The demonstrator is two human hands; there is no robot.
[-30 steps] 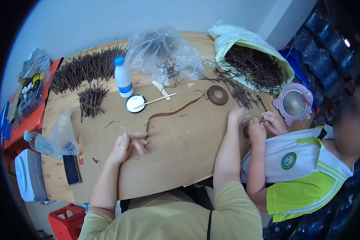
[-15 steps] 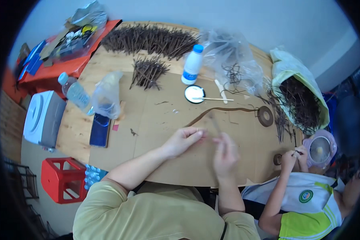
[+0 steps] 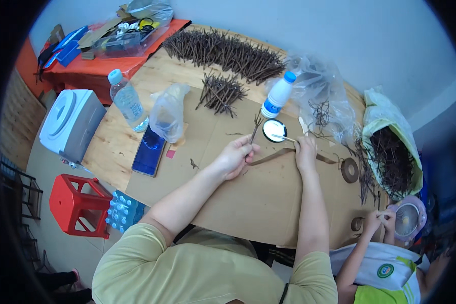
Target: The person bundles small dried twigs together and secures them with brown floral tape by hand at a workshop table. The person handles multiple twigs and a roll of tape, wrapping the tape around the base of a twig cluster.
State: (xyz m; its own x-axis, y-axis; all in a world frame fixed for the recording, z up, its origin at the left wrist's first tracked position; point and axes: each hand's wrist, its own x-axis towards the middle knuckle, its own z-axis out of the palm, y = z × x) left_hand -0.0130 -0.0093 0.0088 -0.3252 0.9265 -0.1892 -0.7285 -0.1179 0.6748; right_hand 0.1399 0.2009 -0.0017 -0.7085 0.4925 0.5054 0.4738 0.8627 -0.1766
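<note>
Left of the round dish [image 3: 264, 134], the closed left hand [image 3: 235, 158] pinches a twig sprig [image 3: 255, 127] low; probably light, stiff and brittle, it suits gripping there. Right of the dish, the closed right hand [image 3: 306, 152] holds a thin stick [image 3: 288, 138].

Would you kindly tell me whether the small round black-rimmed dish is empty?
The dish isn't empty: white contents show inside its rim.

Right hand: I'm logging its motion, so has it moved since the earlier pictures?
Yes: the right hand has moved toward the white-filled dish, now gripping the thin stick.
</note>
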